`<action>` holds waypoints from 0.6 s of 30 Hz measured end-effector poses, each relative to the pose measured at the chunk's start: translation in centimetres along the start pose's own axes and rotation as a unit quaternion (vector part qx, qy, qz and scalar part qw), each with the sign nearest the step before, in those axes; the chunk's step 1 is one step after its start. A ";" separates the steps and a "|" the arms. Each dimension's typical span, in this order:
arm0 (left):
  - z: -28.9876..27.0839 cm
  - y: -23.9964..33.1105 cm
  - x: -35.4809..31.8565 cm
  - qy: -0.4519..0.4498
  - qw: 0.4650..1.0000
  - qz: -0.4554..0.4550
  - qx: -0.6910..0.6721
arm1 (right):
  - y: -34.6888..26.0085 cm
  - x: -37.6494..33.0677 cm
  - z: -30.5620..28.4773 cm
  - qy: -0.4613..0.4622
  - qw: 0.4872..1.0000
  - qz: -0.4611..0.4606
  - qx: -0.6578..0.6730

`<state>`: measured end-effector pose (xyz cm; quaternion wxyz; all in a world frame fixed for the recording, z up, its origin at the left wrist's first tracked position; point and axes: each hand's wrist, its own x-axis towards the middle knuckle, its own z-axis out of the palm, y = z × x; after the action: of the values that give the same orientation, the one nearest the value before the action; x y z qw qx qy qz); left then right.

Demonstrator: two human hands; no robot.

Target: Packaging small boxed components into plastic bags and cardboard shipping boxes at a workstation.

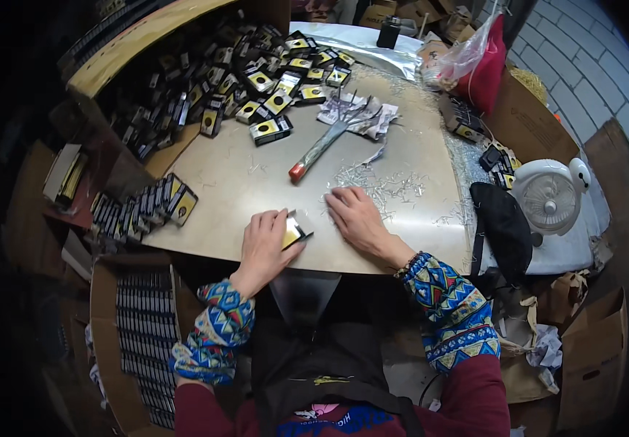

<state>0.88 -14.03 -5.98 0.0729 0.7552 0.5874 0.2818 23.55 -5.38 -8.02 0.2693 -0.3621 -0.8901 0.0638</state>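
Note:
Near the table's front edge, my left hand (262,237) is closed around a small black-and-yellow box (294,230), one end of which faces right with a flap sticking out. To its right, my right hand (358,220) rests palm down on the table (220,182). Its fingers are bent and close together, and anything under them is hidden. Small thin metal pins (395,191) lie scattered just beyond and beside that hand. Farther back, a hand fork (317,151) with a red-ended handle lies with its tines over crumpled papers (376,120).
Many similar boxes (271,130) are heaped at the back left. A row of boxes (147,207) stands at the left edge. Below, a carton (103,320) holds stacked boxes. On the right are a black cloth item (502,222), a white fan (548,197) and a red bag (486,73).

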 end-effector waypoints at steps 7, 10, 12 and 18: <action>-3.6 2.0 -2.9 -0.001 0.962 -0.182 -0.205 | -0.8 -2.3 0.4 0.055 0.995 0.052 -0.070; -2.4 0.3 -6.3 -0.015 0.767 -0.277 -0.579 | -0.6 -2.3 0.2 0.049 0.992 0.119 -0.003; -3.2 0.0 -8.8 -0.022 0.642 -0.348 -0.682 | -2.1 -1.3 -0.9 0.007 0.915 0.242 0.324; -0.4 -2.9 -17.2 -0.016 0.580 -0.457 -0.673 | -1.7 1.3 2.1 0.034 0.994 0.105 0.012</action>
<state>-4.34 -29.19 -12.77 0.6893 0.1251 0.4954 0.5136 20.65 -5.55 -8.66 0.2954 -0.4521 -0.8367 0.0907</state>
